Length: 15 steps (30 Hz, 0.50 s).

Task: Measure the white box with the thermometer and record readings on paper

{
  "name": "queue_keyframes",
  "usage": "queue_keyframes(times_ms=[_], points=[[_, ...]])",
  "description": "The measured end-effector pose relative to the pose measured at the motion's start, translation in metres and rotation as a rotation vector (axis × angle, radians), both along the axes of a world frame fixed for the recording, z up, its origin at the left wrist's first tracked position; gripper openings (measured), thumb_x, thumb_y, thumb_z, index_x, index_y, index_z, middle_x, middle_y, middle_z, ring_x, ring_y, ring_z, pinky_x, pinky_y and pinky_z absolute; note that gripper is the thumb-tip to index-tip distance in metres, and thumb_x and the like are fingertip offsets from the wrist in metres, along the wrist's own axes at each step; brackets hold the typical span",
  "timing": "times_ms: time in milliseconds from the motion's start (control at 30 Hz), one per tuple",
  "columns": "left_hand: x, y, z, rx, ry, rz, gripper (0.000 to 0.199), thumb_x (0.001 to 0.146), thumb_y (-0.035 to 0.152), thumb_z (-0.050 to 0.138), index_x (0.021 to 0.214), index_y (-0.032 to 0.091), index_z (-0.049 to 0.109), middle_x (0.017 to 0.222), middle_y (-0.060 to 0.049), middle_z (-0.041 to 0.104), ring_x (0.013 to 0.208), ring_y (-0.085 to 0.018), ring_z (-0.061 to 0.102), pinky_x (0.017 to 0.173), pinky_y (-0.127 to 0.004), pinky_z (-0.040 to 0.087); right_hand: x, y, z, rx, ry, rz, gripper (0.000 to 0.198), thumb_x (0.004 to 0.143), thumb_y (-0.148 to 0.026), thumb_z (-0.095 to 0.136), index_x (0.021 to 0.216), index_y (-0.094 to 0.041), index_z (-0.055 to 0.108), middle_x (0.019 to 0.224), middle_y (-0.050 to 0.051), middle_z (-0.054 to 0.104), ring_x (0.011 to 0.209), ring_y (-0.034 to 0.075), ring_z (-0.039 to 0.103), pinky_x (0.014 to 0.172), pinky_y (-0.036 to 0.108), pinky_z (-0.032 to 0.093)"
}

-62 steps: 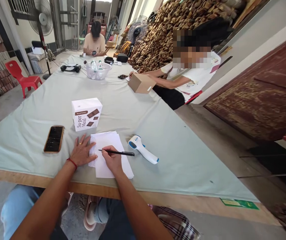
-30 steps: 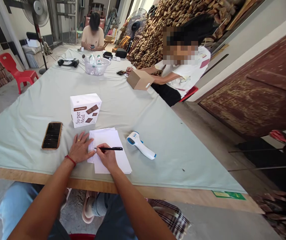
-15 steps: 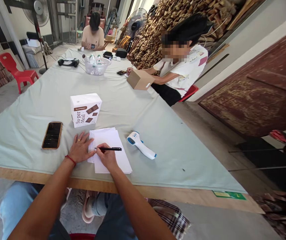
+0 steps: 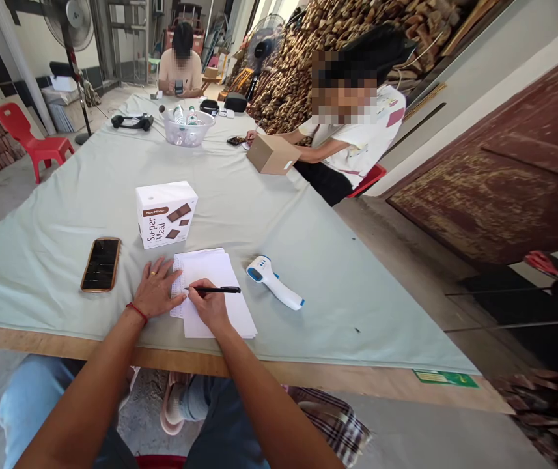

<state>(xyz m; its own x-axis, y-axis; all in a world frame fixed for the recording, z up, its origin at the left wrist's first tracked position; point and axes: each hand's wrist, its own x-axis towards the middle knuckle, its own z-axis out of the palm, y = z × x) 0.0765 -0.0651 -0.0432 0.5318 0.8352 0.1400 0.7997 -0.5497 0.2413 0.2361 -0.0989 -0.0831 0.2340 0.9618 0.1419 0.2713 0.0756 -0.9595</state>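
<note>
My right hand point(image 4: 209, 306) is closed around a black pen point(image 4: 224, 289), its tip on the left part of some white paper sheets point(image 4: 227, 319). My left hand point(image 4: 155, 290) lies flat with fingers spread, its fingertips on the left edge of the paper, where small handwriting shows. Just beyond the sheets stands a white box point(image 4: 166, 215) printed "Su-per Meal". Left of my left hand lies a smartphone point(image 4: 101, 264) in an orange-edged case. To the right of the paper rests a white and blue infrared thermometer point(image 4: 275, 283).
A pale green cloth point(image 4: 337, 306) covers the table. Farther back are a clear plastic basin point(image 4: 188, 133) of bottles, a headset point(image 4: 132, 122) and a cardboard box point(image 4: 273, 155). One person point(image 4: 351, 130) sits at the right side, another point(image 4: 180, 65) at the far end.
The pen has tilted slightly, its back end a little farther right. Both hands stay nearly in place. The view has shifted very slightly.
</note>
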Motion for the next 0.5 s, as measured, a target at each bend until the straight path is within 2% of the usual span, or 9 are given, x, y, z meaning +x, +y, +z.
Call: queue_keyframes(times_ms=[500], points=[[0.0004, -0.0005, -0.0008, 0.001, 0.005, 0.006, 0.057, 0.084, 0.050, 0.058, 0.133, 0.022, 0.054, 0.150, -0.011, 0.042, 0.145, -0.035, 0.024, 0.116, -0.059, 0.020, 0.0016, 0.0004, -0.0044, -0.014, -0.045, 0.008, 0.015, 0.075, -0.039, 0.055, 0.073, -0.024, 0.059, 0.062, -0.002, 0.062, 0.057, 0.016, 0.056, 0.058, 0.029, 0.047]])
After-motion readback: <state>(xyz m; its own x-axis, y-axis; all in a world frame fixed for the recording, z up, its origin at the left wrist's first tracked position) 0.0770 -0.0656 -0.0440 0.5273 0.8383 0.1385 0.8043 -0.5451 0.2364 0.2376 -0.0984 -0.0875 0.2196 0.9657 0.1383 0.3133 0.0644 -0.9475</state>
